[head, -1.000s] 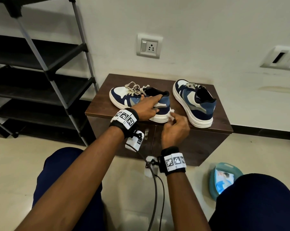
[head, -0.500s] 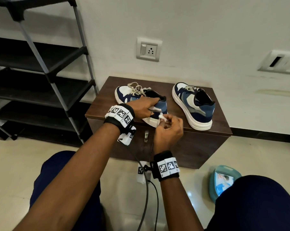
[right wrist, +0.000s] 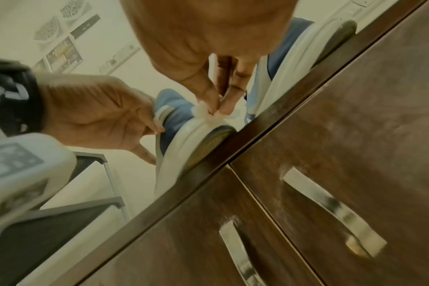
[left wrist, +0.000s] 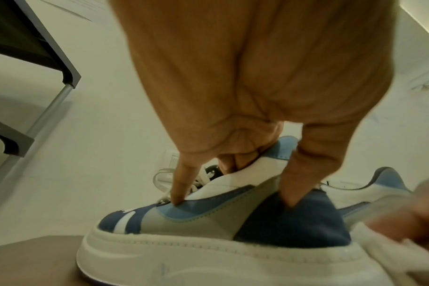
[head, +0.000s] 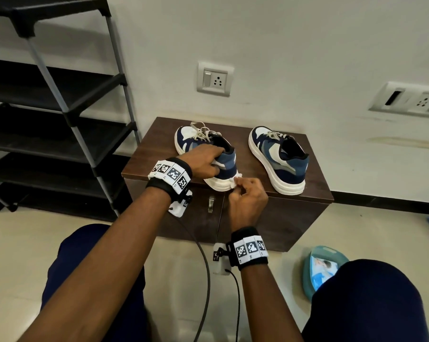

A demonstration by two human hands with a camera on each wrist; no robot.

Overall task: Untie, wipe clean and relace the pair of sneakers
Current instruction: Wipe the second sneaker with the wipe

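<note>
Wiping is the step in hand; the left hand (head: 204, 162) grips the collar of the left sneaker (head: 209, 154), centre of the head view, on the desk (head: 317, 191); the right hand (head: 248, 197) has its fingers (right wrist: 212, 100) pinching a white wipe (head: 233, 181) against the heel sole; the right sneaker (head: 278, 157) stands apart, laces on; next, I judge, rub round the sole, steadying the shoe.

We reach both forearms forward from the lower frame, each wrist banded. Our left hand (head: 203, 162), centre frame, curls its fingers (left wrist: 238, 156) over the sneaker's (head: 208, 154) collar, while our right hand (head: 246, 199), just below it, pinches a white wipe (head: 234, 181) at the heel.
</note>
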